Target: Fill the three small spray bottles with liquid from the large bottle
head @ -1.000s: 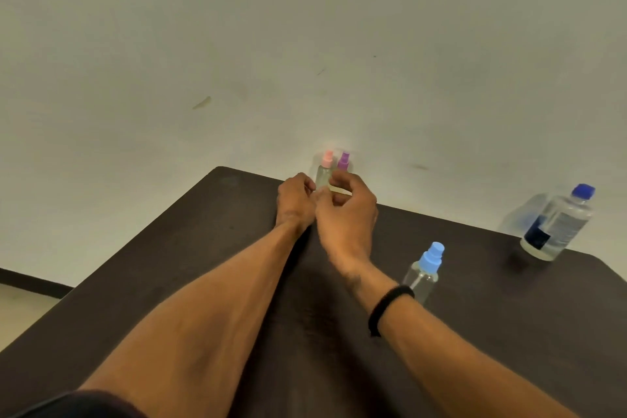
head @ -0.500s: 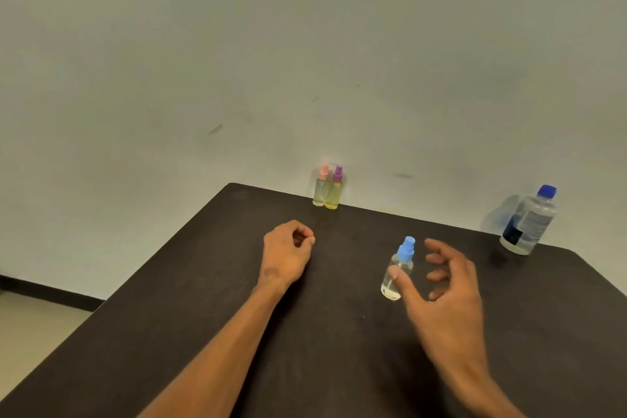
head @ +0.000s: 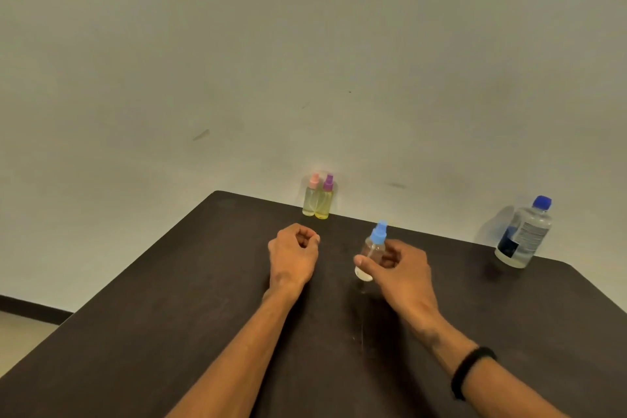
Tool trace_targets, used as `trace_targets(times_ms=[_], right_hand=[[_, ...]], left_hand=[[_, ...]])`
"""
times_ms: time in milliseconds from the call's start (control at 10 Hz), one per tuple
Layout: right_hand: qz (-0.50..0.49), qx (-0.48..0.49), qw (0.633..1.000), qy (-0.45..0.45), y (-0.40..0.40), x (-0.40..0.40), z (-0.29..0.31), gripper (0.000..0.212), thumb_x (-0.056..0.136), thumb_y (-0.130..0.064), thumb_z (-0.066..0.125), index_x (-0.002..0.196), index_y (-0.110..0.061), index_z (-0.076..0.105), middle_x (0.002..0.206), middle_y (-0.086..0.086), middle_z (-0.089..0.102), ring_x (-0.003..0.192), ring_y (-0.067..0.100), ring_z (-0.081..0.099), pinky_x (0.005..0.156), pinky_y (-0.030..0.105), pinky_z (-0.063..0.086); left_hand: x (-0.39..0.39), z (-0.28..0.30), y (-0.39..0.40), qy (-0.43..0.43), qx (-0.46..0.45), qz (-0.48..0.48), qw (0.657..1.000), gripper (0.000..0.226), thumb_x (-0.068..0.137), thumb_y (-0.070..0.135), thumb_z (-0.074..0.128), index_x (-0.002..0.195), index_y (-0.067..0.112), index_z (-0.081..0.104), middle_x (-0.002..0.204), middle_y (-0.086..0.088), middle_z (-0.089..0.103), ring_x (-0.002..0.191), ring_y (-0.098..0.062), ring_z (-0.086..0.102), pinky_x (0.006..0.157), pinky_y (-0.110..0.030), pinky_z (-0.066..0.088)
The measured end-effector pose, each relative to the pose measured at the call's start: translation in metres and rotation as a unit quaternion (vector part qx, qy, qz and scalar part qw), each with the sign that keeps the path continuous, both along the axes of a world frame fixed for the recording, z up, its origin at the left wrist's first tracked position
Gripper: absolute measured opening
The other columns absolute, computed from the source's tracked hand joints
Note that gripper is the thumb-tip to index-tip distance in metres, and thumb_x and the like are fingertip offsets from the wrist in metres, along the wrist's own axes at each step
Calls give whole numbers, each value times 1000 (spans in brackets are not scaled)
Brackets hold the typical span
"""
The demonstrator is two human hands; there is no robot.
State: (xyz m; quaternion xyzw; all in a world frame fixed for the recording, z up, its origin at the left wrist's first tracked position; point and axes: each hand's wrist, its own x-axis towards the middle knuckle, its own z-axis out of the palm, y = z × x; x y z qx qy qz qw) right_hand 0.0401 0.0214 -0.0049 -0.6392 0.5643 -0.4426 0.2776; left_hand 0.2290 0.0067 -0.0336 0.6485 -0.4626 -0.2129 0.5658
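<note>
While our right hand (head: 400, 268) curls thumb and fingers round the blue-capped spray bottle (head: 373, 249), which stands upright mid-table, our left hand (head: 293, 254) sits as a loose fist holding nothing just beside it. The large bottle (head: 524, 234) is way off to the right by the wall, so the right hand's side is nearer. Pink bottle (head: 312, 197) and purple bottle (head: 325, 198) look already filled, touching at the table's (head: 169, 316) far edge.
</note>
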Motion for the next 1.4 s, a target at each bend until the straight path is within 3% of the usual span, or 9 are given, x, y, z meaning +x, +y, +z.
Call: trace_targets(times_ms=[100,200,400,500,600,700,1200,1300,1400], right_hand=[[4,-19,1000,4,-36,18,14,33,82,-30,91,109,-26,74,100,-11,75,97,6,71,83,20,52],[-4,-37,999,12,-73,37,19,33,83,-25,91,111,-21,73,99,-8,72,94,12,70,77,19,50],[-35,-33,998,47,-136,65,16,31,85,-20,89,109,-7,74,97,4,71,92,22,67,61,15,38],[-51,-28,997,49,-156,73,12,32,85,-17,89,109,-5,73,100,8,72,91,24,66,64,20,41],[-63,-19,997,51,-168,74,7,44,82,-16,91,120,-6,71,111,8,71,99,24,66,80,27,47],[-69,-13,996,46,-179,74,1,54,78,-15,94,125,-10,67,124,11,69,111,29,67,84,28,49],[-61,-20,996,68,-192,74,-15,45,81,-23,92,117,-12,68,122,10,70,117,30,64,90,34,54],[-42,1,999,35,-186,65,-16,65,81,-28,93,135,-12,60,133,10,64,114,23,63,89,25,48],[-38,-2,999,36,-169,51,-15,64,83,-32,90,136,-12,60,123,6,68,121,24,64,97,30,52]], left_hand=[[-4,-3,-4,-18,-23,11,1000,2,97,22,73,96,23,72,82,9,70,75,-3,66,75,-19,58],[-7,-10,-6,-53,-41,9,998,1,97,23,73,98,22,73,81,11,69,74,-3,66,72,-17,56],[-11,-14,-10,-121,-12,2,993,6,98,26,71,103,23,71,93,8,68,86,-9,66,83,-28,61],[-9,-17,-11,-121,-16,5,992,5,98,26,71,103,23,71,93,9,68,88,-11,66,83,-31,62],[-9,-17,-12,-113,-21,6,993,5,98,26,71,103,24,71,92,9,67,88,-12,66,81,-32,62],[-10,-17,-13,-119,-33,5,992,8,99,27,70,106,24,71,93,9,68,89,-12,67,81,-31,62],[-7,-18,-17,-138,-49,6,989,18,100,29,69,117,24,69,97,8,71,94,-14,67,83,-33,62],[-8,-20,-18,-150,-51,2,987,18,99,29,70,116,24,70,95,9,71,92,-15,67,82,-34,62],[-7,-22,-21,-177,-38,12,983,17,98,29,71,114,24,70,91,10,70,90,-15,66,81,-35,63]])
